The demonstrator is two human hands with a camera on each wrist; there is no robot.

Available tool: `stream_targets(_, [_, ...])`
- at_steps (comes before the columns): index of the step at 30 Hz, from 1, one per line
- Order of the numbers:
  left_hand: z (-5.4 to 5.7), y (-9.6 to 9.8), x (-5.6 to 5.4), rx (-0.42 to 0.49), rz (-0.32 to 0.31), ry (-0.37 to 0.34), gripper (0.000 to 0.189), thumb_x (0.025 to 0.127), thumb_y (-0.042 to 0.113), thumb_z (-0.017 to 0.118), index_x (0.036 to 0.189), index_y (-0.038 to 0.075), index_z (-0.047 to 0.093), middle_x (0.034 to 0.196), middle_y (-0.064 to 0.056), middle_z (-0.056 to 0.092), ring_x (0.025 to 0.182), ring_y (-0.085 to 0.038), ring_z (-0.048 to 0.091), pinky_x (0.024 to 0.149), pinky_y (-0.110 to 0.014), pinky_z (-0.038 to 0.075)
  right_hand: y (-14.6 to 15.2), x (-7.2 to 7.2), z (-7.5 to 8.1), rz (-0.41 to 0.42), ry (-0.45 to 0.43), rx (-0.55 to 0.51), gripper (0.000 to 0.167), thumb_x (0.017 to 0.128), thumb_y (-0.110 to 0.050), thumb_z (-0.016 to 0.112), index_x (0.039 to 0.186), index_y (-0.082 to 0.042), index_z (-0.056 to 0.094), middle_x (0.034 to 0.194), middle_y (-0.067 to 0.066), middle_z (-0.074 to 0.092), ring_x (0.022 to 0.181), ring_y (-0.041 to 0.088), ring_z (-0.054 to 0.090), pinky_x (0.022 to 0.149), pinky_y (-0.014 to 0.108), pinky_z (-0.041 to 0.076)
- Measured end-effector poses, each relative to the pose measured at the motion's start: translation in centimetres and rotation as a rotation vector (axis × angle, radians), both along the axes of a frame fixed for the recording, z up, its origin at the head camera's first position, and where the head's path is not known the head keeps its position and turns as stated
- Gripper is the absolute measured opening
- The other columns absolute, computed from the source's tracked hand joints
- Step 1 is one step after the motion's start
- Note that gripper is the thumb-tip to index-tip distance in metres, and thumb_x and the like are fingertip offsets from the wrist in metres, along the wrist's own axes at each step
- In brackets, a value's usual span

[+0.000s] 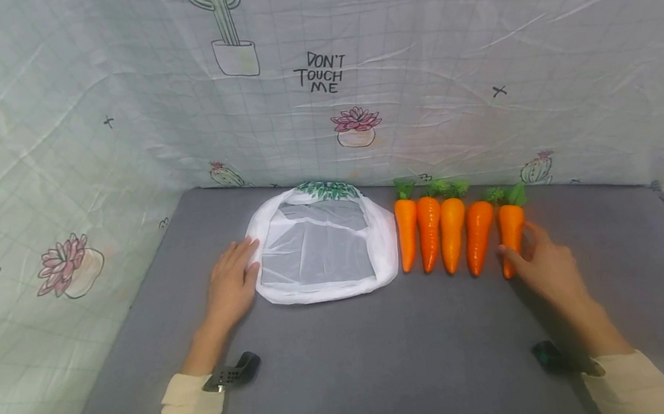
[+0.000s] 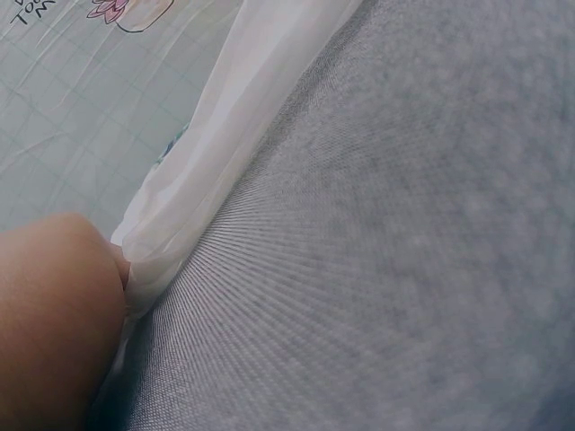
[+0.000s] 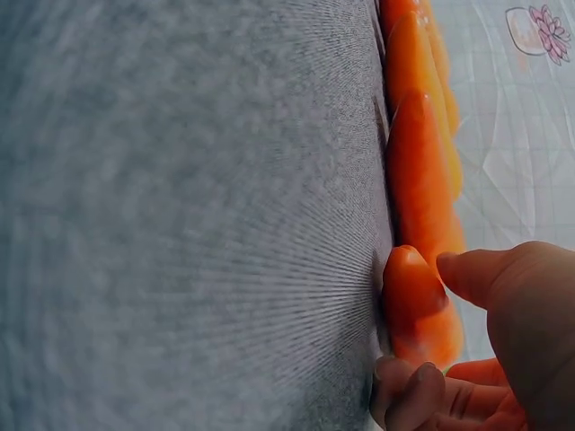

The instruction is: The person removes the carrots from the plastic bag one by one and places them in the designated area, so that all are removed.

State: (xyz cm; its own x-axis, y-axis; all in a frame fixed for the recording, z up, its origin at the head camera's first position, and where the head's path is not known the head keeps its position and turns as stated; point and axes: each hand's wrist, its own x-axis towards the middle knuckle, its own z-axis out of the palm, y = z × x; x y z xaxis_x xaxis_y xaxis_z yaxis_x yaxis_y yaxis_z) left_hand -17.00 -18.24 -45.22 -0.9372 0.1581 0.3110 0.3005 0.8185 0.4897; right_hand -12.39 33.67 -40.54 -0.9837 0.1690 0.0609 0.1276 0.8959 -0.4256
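Note:
A white plastic bag (image 1: 385, 248) lies with its mouth rolled wide, showing its translucent inside and a green leaf print at the back. My left hand (image 1: 231, 278) rests against its left rim, fingers extended. In the left wrist view, the side of the bag (image 2: 243, 117) rises from the cloth beside the hand (image 2: 63, 314). Right of the bag, several orange carrots with green tops lie side by side, tips toward me. The rightmost carrot (image 1: 512, 232) is between the thumb and fingers of my right hand (image 1: 551, 268). The right wrist view shows the thumb (image 3: 476, 274) against this carrot (image 3: 415, 292).
Beside the held carrot lies another carrot (image 1: 479, 235), and the leftmost carrot (image 1: 407, 233) is right at the bag's edge. Grey cloth (image 1: 385, 363) covers the table. A patterned curtain (image 1: 417, 90) hangs behind it and along both sides.

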Motion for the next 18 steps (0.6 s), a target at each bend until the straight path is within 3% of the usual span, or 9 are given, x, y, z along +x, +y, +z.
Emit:
stream_targets(9, [-0.18, -0.29, -0.18, 0.029, -0.014, 0.015, 0.042, 0.096, 0.009, 0.052, 0.138, 0.003, 0.05, 0.145, -0.017, 0.042, 0.135, -0.04, 0.031, 0.11, -0.055, 0.02, 0.13, 0.02, 0.15, 0.006, -0.02, -0.006, 0.083, 0.092, -0.052, 0.053, 0.142, 0.01, 0.03, 0.08, 0.018, 0.059, 0.068, 0.035, 0.056, 0.06, 0.052, 0.046])
stream_targets(18, [-0.03, -0.36, -0.28, 0.042, -0.021, 0.044, 0.042, 0.096, 0.012, 0.053, 0.137, 0.002, 0.05, 0.145, -0.019, 0.042, 0.134, -0.043, 0.033, 0.108, -0.057, 0.022, 0.32, 0.93, 1.02, 0.056, 0.033, -0.016, 0.076, 0.094, -0.044, 0.056, 0.144, 0.007, 0.029, 0.089, 0.023, 0.062, 0.073, 0.035, 0.06, 0.06, 0.051, 0.048])
